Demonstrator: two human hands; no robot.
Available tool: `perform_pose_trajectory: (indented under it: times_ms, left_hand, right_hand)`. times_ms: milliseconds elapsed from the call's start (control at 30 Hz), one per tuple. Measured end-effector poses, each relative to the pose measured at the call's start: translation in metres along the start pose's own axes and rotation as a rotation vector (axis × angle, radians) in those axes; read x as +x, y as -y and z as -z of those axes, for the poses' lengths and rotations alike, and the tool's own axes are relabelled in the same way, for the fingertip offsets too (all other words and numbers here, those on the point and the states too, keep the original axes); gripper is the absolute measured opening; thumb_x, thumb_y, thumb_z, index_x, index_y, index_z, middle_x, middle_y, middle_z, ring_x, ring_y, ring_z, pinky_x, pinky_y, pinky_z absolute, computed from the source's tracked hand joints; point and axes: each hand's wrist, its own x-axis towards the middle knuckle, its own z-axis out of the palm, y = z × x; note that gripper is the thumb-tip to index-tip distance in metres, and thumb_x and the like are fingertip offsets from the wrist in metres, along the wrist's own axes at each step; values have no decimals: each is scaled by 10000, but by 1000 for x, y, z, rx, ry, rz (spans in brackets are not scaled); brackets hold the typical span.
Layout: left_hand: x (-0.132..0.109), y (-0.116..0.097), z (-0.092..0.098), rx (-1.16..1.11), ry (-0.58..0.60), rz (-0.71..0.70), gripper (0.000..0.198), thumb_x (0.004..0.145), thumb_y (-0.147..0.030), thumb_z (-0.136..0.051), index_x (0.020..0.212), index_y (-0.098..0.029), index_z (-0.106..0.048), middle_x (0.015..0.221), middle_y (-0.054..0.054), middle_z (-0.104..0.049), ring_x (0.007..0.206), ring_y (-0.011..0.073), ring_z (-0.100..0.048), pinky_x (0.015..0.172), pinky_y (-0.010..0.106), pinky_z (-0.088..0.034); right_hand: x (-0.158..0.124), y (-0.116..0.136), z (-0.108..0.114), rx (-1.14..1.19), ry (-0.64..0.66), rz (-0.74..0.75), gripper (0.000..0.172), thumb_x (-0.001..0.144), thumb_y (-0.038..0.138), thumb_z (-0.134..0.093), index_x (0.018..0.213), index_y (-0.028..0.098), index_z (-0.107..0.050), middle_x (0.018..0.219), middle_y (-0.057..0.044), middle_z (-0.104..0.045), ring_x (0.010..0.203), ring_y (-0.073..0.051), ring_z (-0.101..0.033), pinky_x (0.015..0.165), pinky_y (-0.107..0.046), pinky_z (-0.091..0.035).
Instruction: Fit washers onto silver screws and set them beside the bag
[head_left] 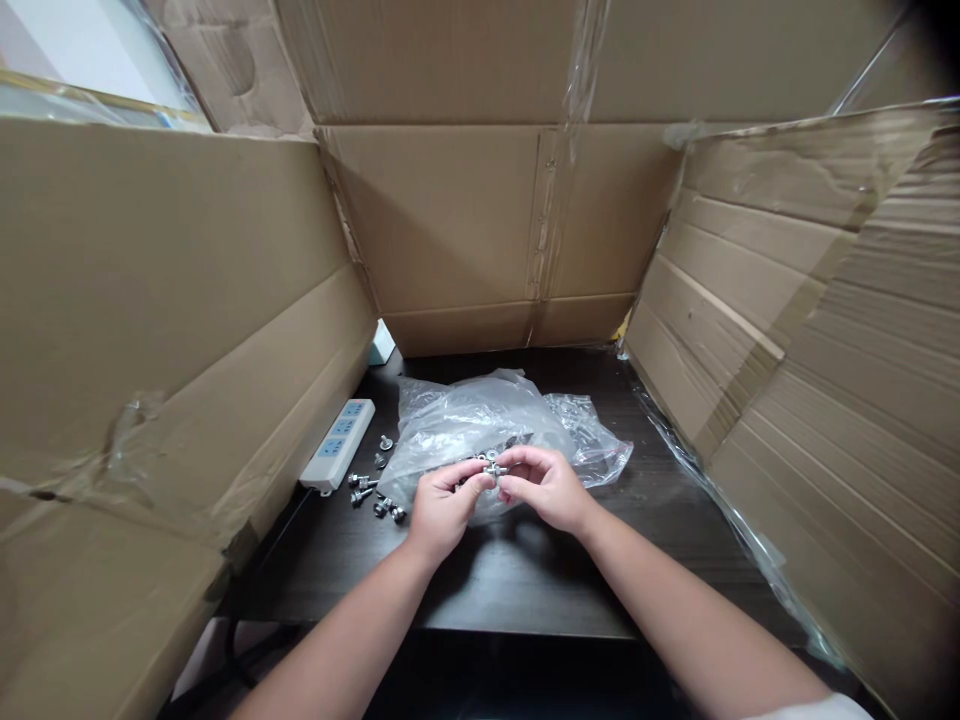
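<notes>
My left hand [444,508] and my right hand [549,487] meet over the front of a clear plastic bag [480,410]. Between their fingertips is a small metal fastener [493,469], pinched from both sides. Its exact shape is too small to make out. More metal parts show inside the bag behind my fingers, partly hidden by them. Several loose bolts [361,494] lie on the dark table to the left of the bag, some with dark heads or washers.
A white power strip [339,445] lies left of the bolts. Cardboard walls stand at the left [172,280], back [450,220] and right [795,350]. A small white object [382,343] sits at the back left. The dark table's [525,610] front edge runs below my forearms.
</notes>
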Motion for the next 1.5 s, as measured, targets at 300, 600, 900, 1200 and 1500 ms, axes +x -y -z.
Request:
perform_pose_trajectory:
  times_ms: [300, 600, 900, 1200, 1500]
  left_hand:
    - [-1, -1, -1, -21, 29, 44, 207, 692, -288, -720, 837, -146, -758, 546, -1, -624, 399, 64, -424, 392, 196, -345]
    - [-1, 4, 0, -26, 36, 103, 220, 691, -312, -725, 822, -136, -744, 496, -26, -542, 388, 42, -354, 367, 178, -286]
    - [-2, 5, 0, -70, 95, 112, 238, 710, -330, -719, 836, -129, -737, 496, -16, -538, 396, 47, -343, 380, 187, -277]
    - [-2, 3, -1, -147, 94, 139, 265, 708, -350, -725, 856, -129, -734, 460, -37, -494, 387, 46, -325, 379, 188, -253]
    - [-4, 3, -2, -77, 81, 155, 277, 701, -346, -725, 851, -113, -733, 560, 14, -604, 398, 45, -362, 382, 192, -284]
  right_hand:
    - [4, -1, 0, 44, 3, -84, 367, 762, 501, -659, 907, 167, -615, 716, -1, -623, 543, -120, -622, 510, -244, -507]
    - [2, 0, 1, -86, -95, -149, 503, 847, 579, -488, 620, 139, -574, 481, 12, -531, 361, -96, -526, 366, -206, -400]
    - [2, -2, 1, -136, -59, -70, 338, 778, 465, -653, 674, 144, -625, 532, 5, -589, 456, -123, -597, 465, -231, -483]
    - [0, 3, -2, -68, 9, 44, 298, 682, 398, -760, 858, 177, -665, 762, -24, -678, 670, -168, -666, 636, -288, -542]
    - [5, -2, 4, -96, -109, -75, 495, 838, 585, -509, 612, 148, -564, 506, 10, -558, 368, -106, -550, 372, -211, -404]
